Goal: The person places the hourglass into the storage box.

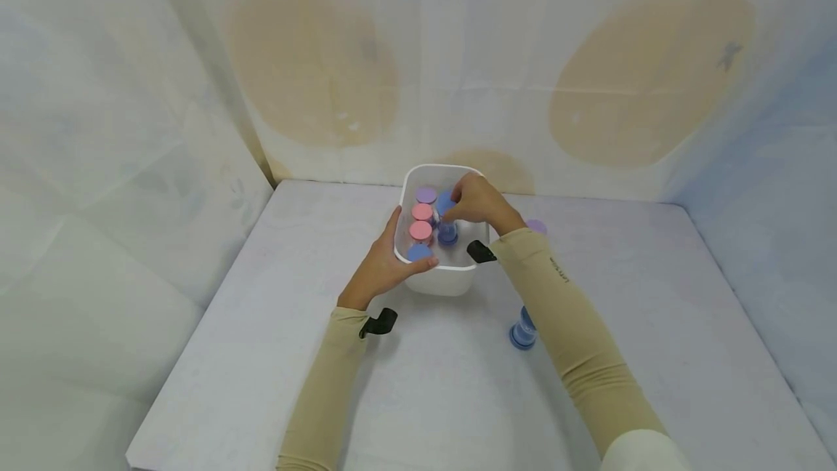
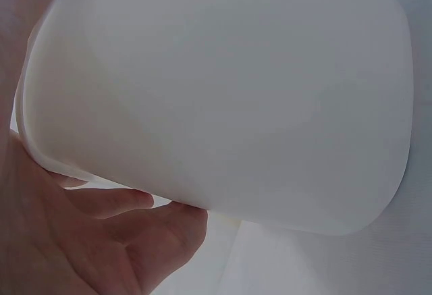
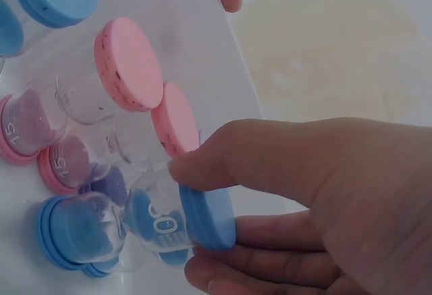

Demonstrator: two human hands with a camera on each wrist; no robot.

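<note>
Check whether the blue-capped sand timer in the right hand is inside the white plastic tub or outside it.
Inside. The right hand holds the blue-capped sand timer within the white plastic tub, beside the pink-capped timers.

Readable markings, right wrist view: "30" on the glass of the blue timer (image 3: 169,224); "15" on each of the two pink timers (image 3: 23,129) (image 3: 67,163). Sleeve (image 1: 559,271) print illegible.

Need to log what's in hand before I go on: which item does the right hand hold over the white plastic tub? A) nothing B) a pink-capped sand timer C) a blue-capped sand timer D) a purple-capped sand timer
C: in the right wrist view, the right hand pinches the blue-capped glass sand timer by its cap, inside the white plastic tub.
</note>
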